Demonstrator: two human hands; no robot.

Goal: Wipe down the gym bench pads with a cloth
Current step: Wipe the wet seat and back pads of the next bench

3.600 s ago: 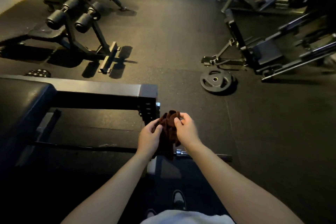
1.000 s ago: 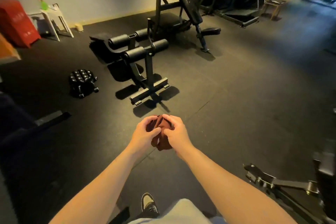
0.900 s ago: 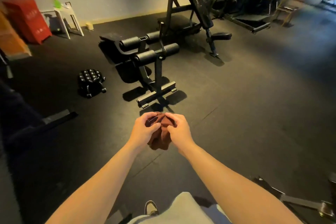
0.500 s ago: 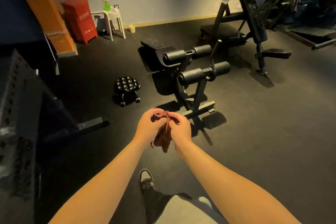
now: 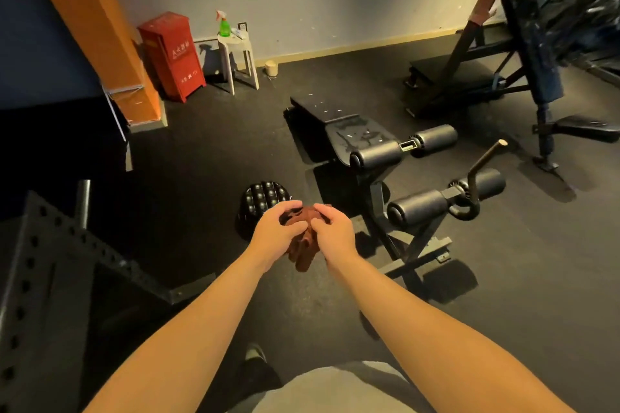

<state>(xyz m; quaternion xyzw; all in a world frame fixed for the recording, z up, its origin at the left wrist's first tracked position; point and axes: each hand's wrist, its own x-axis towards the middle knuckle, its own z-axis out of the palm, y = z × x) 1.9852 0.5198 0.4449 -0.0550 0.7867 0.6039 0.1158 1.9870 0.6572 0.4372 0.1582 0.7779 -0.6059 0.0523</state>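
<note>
The person stands with both arms stretched out. The left hand (image 5: 275, 232) and the right hand (image 5: 336, 232) are brought close together, and their fingers (image 5: 289, 206) curl round a bunched reddish-brown cloth (image 5: 303, 253), pinching its top while a loose end hangs below the palms. The cloth is in the air above the dark floor (image 5: 523, 295), touching no pad. Just beyond the fingers and to their right stands a low black bench, its scuffed pad (image 5: 355, 134) sloping away toward the wall, with foam rollers (image 5: 416, 210) at the near end. Right behind the left fingers sits a black studded object (image 5: 265, 198). Far beyond the fingers, against the wall, a green spray bottle (image 5: 224, 26) stands on a white stool (image 5: 239, 55) beside a red cabinet (image 5: 171, 55). Well to the right of the fingers an incline bench (image 5: 533, 43) leans back.
</note>
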